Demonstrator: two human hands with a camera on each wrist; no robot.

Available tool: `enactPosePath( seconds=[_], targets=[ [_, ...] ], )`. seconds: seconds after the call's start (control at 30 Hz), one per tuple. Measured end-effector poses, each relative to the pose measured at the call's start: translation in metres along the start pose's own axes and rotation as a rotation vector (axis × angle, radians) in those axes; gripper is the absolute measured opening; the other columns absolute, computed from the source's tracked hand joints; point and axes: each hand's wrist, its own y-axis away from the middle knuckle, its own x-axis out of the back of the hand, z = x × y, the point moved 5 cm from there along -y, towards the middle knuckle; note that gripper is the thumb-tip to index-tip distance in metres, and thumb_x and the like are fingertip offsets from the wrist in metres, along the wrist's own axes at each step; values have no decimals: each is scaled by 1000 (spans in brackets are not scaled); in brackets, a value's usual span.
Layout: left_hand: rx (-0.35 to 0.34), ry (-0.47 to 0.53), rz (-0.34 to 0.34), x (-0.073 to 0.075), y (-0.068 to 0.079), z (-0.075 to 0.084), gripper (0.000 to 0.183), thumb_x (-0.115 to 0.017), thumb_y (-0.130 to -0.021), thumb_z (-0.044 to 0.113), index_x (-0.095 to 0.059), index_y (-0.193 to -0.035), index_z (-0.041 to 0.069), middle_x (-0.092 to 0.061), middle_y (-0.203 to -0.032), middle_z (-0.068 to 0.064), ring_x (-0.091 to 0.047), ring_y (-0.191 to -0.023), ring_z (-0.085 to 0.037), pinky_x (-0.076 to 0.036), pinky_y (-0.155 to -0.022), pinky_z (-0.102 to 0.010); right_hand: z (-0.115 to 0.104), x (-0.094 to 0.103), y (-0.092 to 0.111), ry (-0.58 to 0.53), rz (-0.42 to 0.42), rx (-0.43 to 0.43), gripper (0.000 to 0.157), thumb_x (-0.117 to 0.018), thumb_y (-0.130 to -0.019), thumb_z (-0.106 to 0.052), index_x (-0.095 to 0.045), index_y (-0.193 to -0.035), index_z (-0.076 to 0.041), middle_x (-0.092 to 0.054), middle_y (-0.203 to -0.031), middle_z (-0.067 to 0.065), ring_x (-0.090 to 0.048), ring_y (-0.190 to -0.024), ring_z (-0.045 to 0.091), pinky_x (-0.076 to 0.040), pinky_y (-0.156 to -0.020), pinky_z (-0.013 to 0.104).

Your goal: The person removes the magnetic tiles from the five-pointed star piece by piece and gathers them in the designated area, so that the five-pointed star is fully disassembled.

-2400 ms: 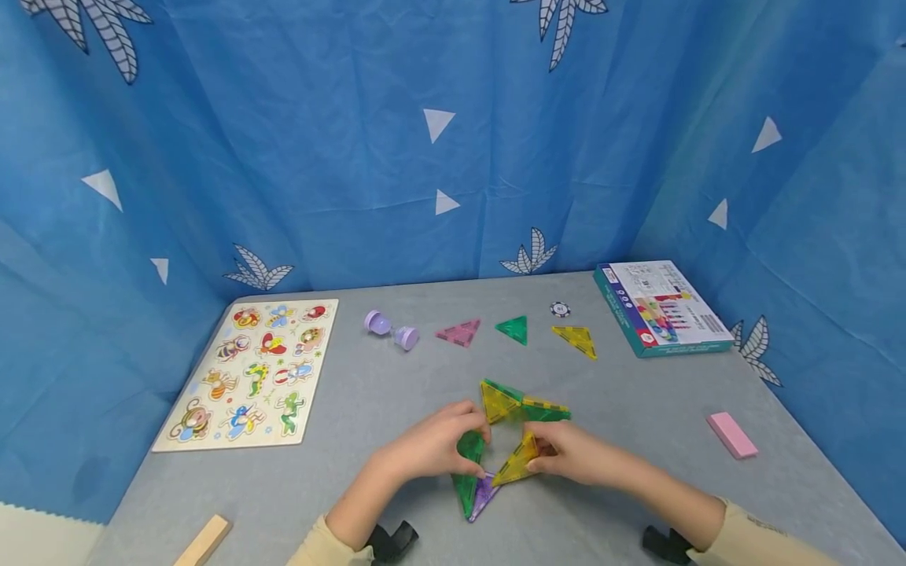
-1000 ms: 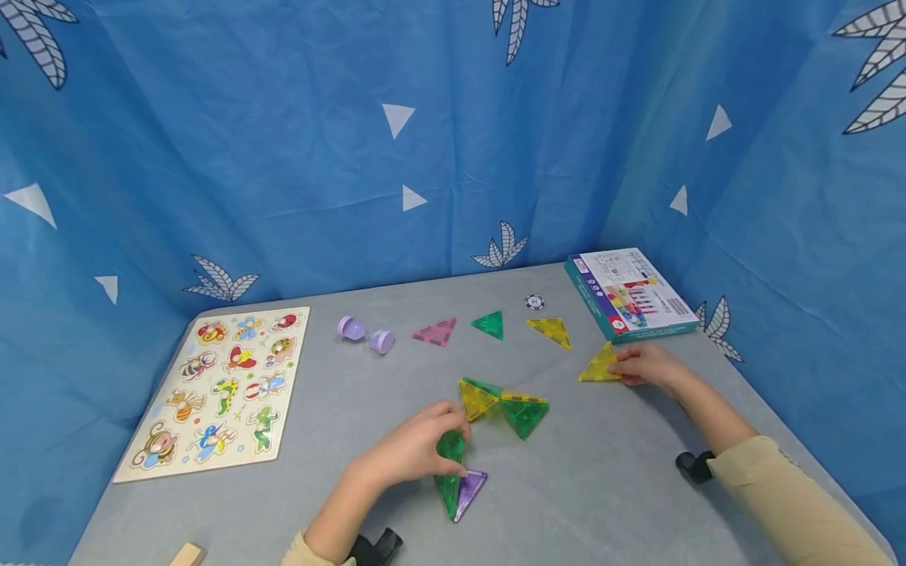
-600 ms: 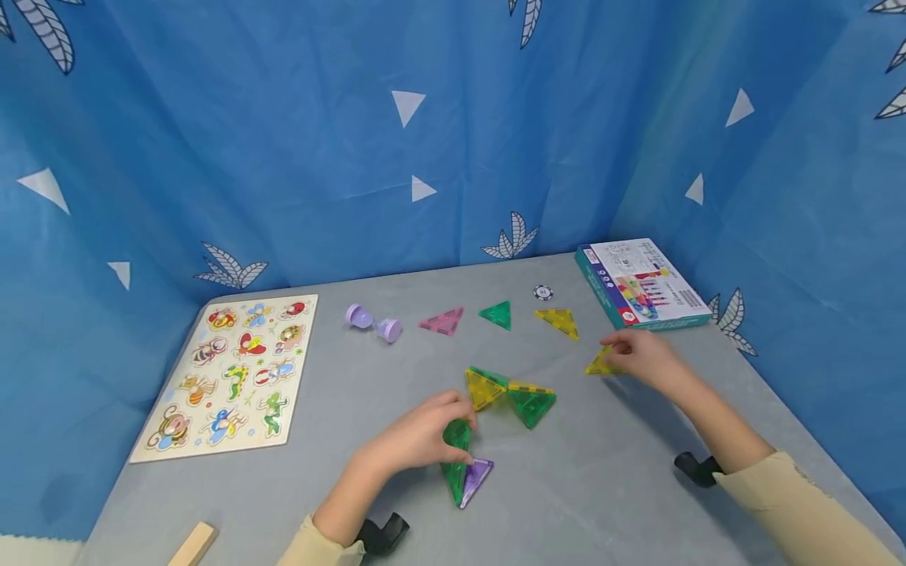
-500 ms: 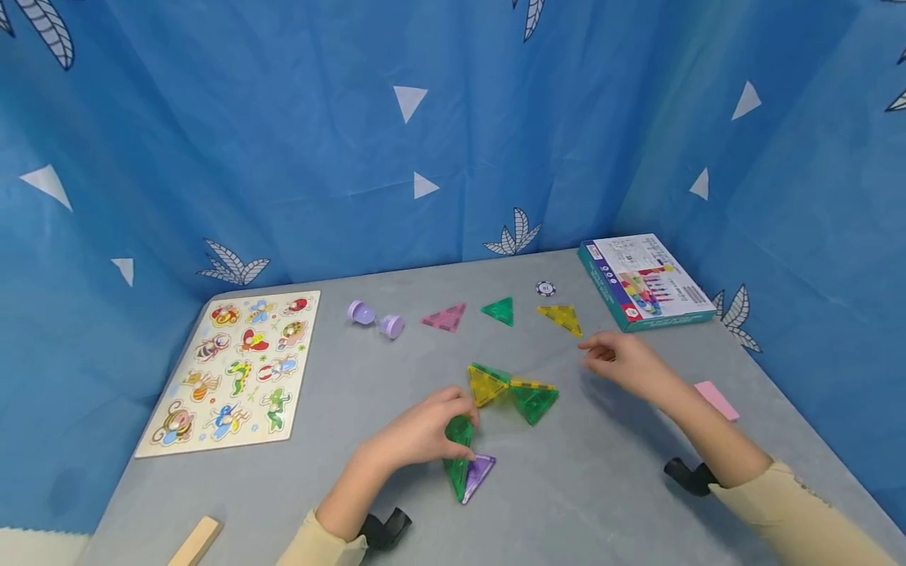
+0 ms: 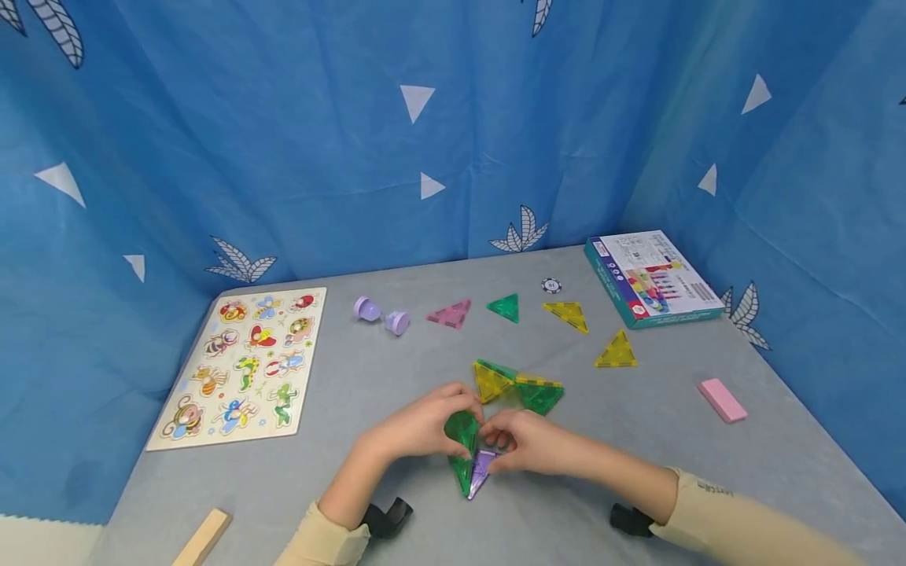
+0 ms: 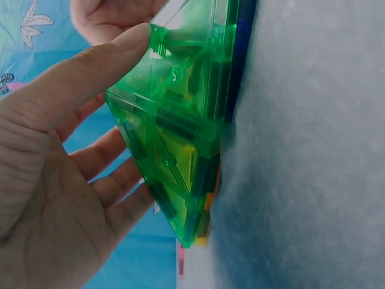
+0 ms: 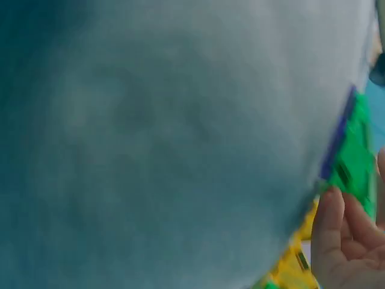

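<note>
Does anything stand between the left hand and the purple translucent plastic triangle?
Yes: the green translucent plastic triangles gripped by the left hand are in between, along the purple triangle's left side.

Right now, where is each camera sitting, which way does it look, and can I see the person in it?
Head: on the head, looking forward and down at the gray tabletop and blue curtain; left hand, right hand and beige sleeves show.
Left wrist: on that wrist, looking at the left hand's palm and green triangle tiles; some of the right hand shows.
Right wrist: on that wrist, facing mostly gray tabletop, blurred; part of the right hand shows.
Shared: both wrist views show the green triangle tiles.
</note>
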Motion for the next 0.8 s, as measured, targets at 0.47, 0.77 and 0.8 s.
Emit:
enactPosePath(
  seconds=[0.47, 0.77, 0.8],
  targets=[
    [-21, 58, -18, 2, 1, -3, 41, -82, -71, 17, -59, -103, 28, -48, -116, 12, -46, -114, -7, -40, -96, -27, 2, -29, -19, 354, 18, 91, 46, -78, -68, -51, -64, -103, -24, -50, -119, -7, -46, -103, 12, -41, -88, 27],
    [-21, 66, -23, 1, 2, -5, 38, -81, -73, 18, -60, -103, 27, -49, -115, 12, -47, -113, -7, -40, -96, -27, 1, -32, -16, 379, -14, 78, 72, -76, -66, -58, -54, -126, -25, -37, -139, -2, -42, -109, 14, -40, -92, 30],
    [-19, 68, -21, 2, 3, -5, 38, -81, -73, 18, -60, -103, 27, -49, -115, 12, -47, -114, -7, -40, -97, -27, 0, -33, -16, 391, -9, 79, 79, -75, -64, -61, -51, -130, -25, -35, -141, -1, -42, -108, 14, -40, -92, 30]
  ],
)
